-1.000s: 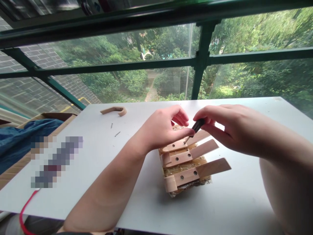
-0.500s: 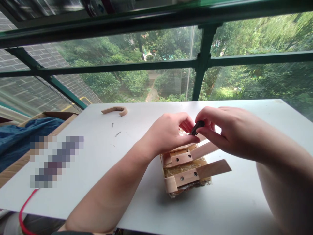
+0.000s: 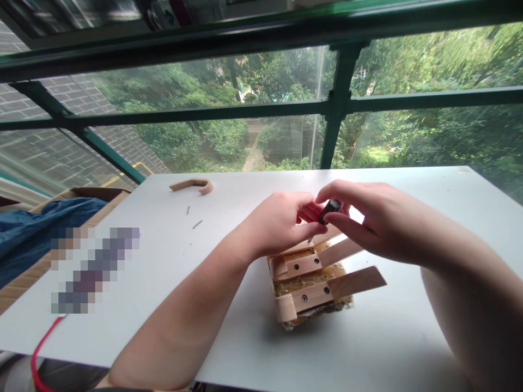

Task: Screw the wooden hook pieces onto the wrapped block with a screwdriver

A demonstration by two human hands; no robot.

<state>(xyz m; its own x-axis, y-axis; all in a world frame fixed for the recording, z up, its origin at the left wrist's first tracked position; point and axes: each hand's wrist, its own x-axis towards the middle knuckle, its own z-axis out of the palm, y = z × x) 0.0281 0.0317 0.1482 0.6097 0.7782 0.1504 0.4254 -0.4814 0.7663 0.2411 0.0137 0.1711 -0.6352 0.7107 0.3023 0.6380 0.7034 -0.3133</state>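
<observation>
My right hand [image 3: 355, 215] pinches a short screwdriver [image 3: 332, 208] by its black handle, with the end tilted up to the right; its shaft and tip are hidden. My left hand [image 3: 290, 218] is curled close around the lower end of that handle, fingers together over the far part of the block. What they grip there I cannot make out. Beneath both hands lies a block [image 3: 310, 276] wrapped in brown tape. Across it run several wooden hooks; the nearest wooden hook [image 3: 347, 287] and the middle wooden hook [image 3: 306, 265] each carry two screws.
A loose wooden hook [image 3: 192, 185] rests on the white table [image 3: 245, 348] at the back left, with two loose screws [image 3: 197, 224] near it. A blurred-out item [image 3: 96, 272] with a red cord [image 3: 38, 348] lies left. Beside the table stands a cardboard box [image 3: 114, 196] holding blue cloth.
The screwdriver handle has turned and tipped slightly more upright as my right fingers shifted on it. My left hand stays nearly in place. The block and hooks have not moved.
</observation>
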